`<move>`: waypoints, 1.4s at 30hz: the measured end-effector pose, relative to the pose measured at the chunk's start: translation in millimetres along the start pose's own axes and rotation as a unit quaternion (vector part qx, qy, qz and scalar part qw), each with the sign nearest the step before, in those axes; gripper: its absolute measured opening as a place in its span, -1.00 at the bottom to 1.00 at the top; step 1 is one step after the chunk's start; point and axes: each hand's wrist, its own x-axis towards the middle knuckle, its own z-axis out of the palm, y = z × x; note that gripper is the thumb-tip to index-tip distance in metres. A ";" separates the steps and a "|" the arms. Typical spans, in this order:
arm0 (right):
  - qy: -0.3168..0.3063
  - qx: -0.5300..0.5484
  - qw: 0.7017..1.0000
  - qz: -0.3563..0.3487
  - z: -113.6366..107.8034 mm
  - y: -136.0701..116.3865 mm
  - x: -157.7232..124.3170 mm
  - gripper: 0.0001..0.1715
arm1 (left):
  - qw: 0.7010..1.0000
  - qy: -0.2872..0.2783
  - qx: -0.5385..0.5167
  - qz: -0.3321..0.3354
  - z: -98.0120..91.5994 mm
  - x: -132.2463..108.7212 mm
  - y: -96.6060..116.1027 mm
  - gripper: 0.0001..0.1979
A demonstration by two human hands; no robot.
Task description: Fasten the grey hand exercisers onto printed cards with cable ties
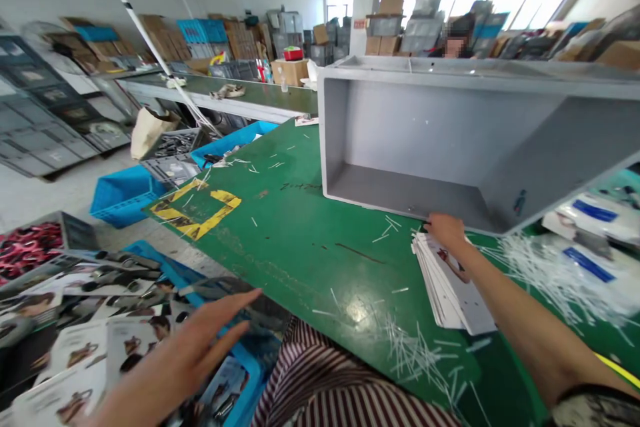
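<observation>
My right hand [447, 231] rests on the far end of a stack of white printed cards [449, 290] lying on the green table [300, 240], just in front of a large grey bin [400, 140] tipped on its side. My left hand [203, 341] hovers flat with fingers apart over a blue crate [245, 380] packed with printed packaging cards [90, 340] at the lower left. It holds nothing.
White plastic strips [420, 347] litter the table. Bagged items with blue labels [585, 240] lie at the right. Blue crates [123, 193] and grey trays [173, 153] stand on the floor at the left. A person sits behind the bin.
</observation>
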 end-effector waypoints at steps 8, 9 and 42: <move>0.036 0.128 0.960 -0.246 18.7 -46.9 -52.0 -0.75 | 0.988 0.012 0.055 0.145 191.9 22.7 95.6 0.00; 0.046 0.144 0.955 -0.257 19.1 -46.8 -60.7 -0.72 | 0.981 0.018 0.079 0.175 202.9 23.4 100.7 0.03; 0.287 0.210 0.915 0.190 52.2 109.7 -366.1 -0.73 | 0.767 -0.293 -0.197 0.535 296.5 -11.0 291.8 -0.62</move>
